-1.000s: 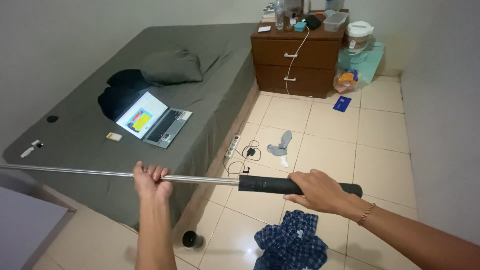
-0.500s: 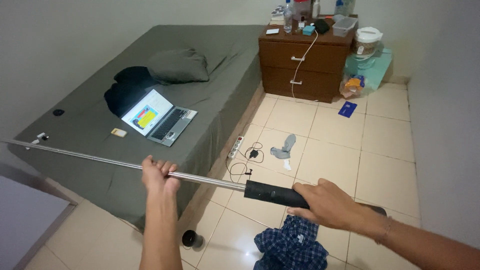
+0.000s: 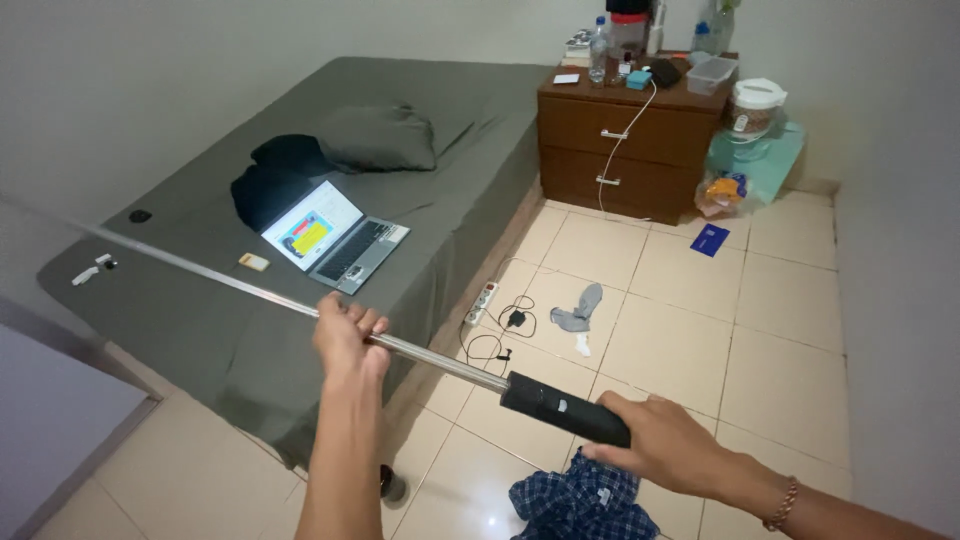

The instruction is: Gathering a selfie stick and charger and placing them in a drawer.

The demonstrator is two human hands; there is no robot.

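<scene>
Room: cream tiled floor (image 3: 700,300), grey bed (image 3: 420,150) on my left, brown dresser (image 3: 625,140) by the far wall.
Bed: open laptop (image 3: 335,235) and grey pillow (image 3: 380,137) lie on it.
Floor: blue checked shirt (image 3: 580,505) below my hands.
Pole: metal pole (image 3: 200,272) slants across above the bed edge.
Left hand (image 3: 348,335): curled tight around the bare shaft.
Right hand (image 3: 665,445): wrapped around the black grip (image 3: 560,407).

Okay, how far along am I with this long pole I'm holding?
Done: the pole is up off the floor, slanting over the bed. In hand: your left hand grips its metal shaft, your right hand the black handle. Left: its far end runs out of view, so I cannot judge that; a checked cloth and grey sock lie on the floor.
</scene>
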